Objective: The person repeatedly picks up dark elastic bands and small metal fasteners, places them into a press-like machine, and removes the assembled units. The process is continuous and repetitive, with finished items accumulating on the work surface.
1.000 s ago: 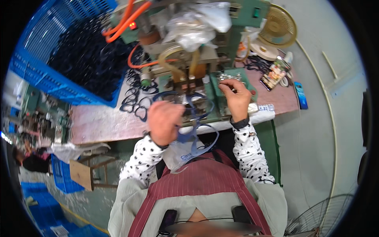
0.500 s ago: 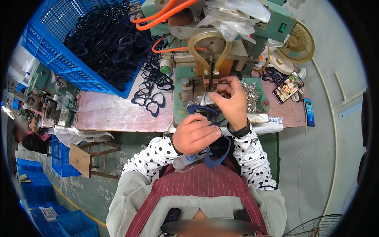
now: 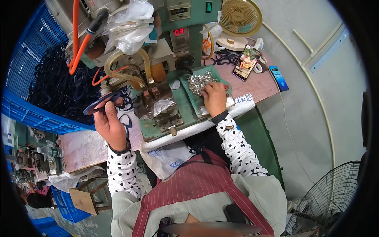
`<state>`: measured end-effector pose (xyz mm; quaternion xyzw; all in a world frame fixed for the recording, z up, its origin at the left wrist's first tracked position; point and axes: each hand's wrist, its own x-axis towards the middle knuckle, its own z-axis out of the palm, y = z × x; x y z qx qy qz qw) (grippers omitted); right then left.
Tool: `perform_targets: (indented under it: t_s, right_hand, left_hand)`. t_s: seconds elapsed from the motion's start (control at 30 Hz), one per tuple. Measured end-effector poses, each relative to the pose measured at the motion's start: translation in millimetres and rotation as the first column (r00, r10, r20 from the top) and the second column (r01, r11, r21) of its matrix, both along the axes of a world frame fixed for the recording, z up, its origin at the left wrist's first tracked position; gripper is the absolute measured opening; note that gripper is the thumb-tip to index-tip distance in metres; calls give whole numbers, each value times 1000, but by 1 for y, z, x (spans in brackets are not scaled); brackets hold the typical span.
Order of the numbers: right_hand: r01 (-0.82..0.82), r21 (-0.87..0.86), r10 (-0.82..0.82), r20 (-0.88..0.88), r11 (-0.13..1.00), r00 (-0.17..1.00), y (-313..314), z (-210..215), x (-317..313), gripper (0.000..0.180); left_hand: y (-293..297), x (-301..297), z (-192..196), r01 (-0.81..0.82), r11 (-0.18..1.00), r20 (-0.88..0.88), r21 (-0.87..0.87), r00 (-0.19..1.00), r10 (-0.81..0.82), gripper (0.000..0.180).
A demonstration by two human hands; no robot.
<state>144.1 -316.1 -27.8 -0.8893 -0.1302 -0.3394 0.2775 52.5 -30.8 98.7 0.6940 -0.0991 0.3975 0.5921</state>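
The left hand (image 3: 110, 125) pinches a flat, dark-blue looped piece (image 3: 94, 106) by its edge, left of the green metal press (image 3: 153, 132); the right hand (image 3: 215, 98) bunches its fingers at silver metal bits (image 3: 197, 82), any grip unclear, in a green rectangular tray (image 3: 194, 100) seemingly placed for reach.

Pinkish table (image 3: 81, 152) bears press (image 3: 159, 72); fan (image 3: 239, 17); phone (image 3: 246, 62); dark loops (image 3: 227, 58).
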Motion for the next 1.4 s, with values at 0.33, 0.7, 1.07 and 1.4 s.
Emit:
perform_targets:
  t_s: [0.33, 0.7, 1.07, 1.4]
  right_hand:
    - [138, -141, -134, 34, 980, 990, 5, 10, -3, 14]
    - [69, 136, -72, 13, 988, 997, -12, -3, 1, 12]
    - [-312, 570, 412, -52, 760, 910, 63, 87, -43, 17]
    - [-265, 706, 478, -119, 657, 870, 105, 95, -50, 29]
  left_hand:
    - [-1, -2, 3, 10, 1000, -9, 8, 1000, -10, 17]
    - [-4, -2, 5, -19, 1000, -7, 23, 1000, 19, 14]
    - [-11, -8, 10, -80, 988, 24, 134, 997, 78, 15]
    - [-9, -5, 21, -24, 1000, -90, 18, 996, 25, 14]
